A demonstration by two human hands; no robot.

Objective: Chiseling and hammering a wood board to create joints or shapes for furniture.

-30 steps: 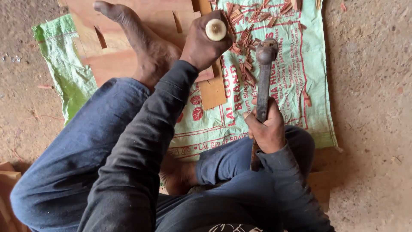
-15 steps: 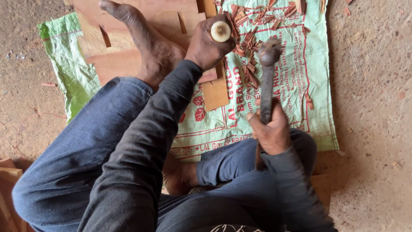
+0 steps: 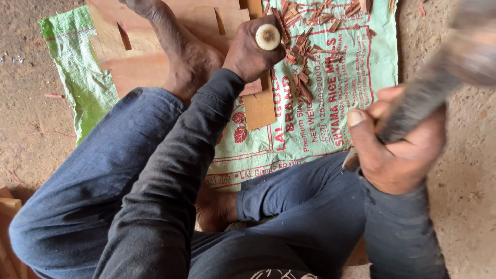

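Your right hand point(image 3: 398, 155), gripping the hammer point(image 3: 439, 77), has swung up vs 0.5 s ago; left hand point(image 3: 253, 51) stays clenched on the chisel point(image 3: 267, 37).

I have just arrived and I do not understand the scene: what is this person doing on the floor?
A person sits on the ground over a printed woven sack. The left hand holds a chisel-like tool, its pale round handle end showing, upright on a small wooden piece. The right hand grips a blurred hammer, raised to the right. A bare foot rests on a wooden board. Wood chips lie scattered.
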